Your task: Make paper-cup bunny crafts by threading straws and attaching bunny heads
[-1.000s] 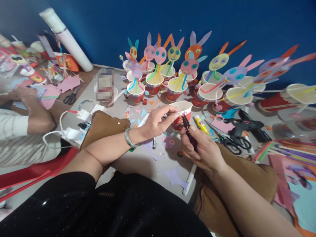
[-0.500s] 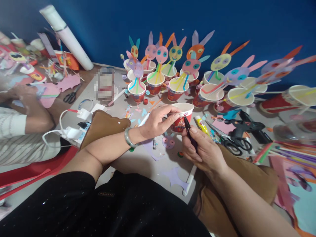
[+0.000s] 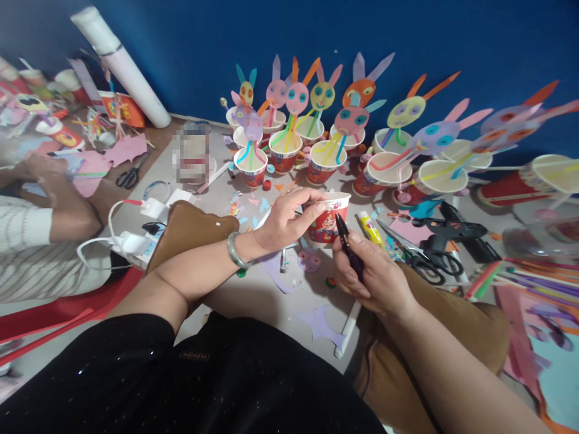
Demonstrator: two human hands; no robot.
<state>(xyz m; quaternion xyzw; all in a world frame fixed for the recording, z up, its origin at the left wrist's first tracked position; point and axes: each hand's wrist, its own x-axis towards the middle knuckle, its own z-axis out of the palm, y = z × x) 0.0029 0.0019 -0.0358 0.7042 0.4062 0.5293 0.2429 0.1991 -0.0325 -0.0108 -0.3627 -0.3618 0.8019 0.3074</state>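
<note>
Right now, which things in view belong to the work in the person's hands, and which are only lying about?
In use:
red paper cup, left hand at its rim
black tool in the right hand, tip towards the cup

Apparently just lying about:
yellow tube
black-handled scissors
black glue gun
purple paper scrap

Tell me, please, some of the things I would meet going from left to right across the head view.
White tube → bracelet → left hand → red paper cup → right hand → black glue gun → light blue sheet.
</note>
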